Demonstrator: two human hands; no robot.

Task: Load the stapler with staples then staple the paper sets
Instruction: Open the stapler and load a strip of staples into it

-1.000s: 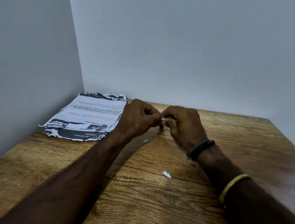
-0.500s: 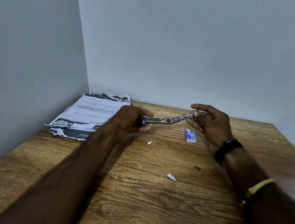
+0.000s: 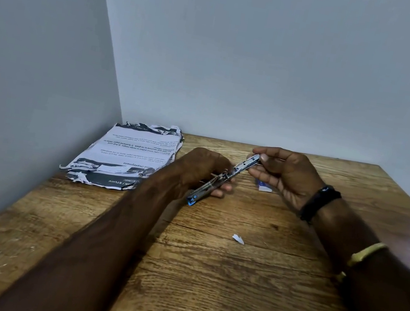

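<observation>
Nearest me, a small white paper scrap (image 3: 238, 238) lies on the bare wooden table (image 3: 203, 290), about mid-table. Beyond it I see the stapler (image 3: 224, 179), now swung fully open into 1 long strip; 1 second ago both hands were bunched together over it, and half a second ago it lay closer to level, so it has since tilted with its blue end down toward me. I judge the channel is now exposed and ready for staples. My left hand (image 3: 202, 172) is clenched around the lower half, wrist low over the table; my right hand (image 3: 283, 175) pinches the raised far tip. Behind the right hand sits the staple box (image 3: 263, 186). The paper sets (image 3: 127, 156) wait in the table's far left corner.
</observation>
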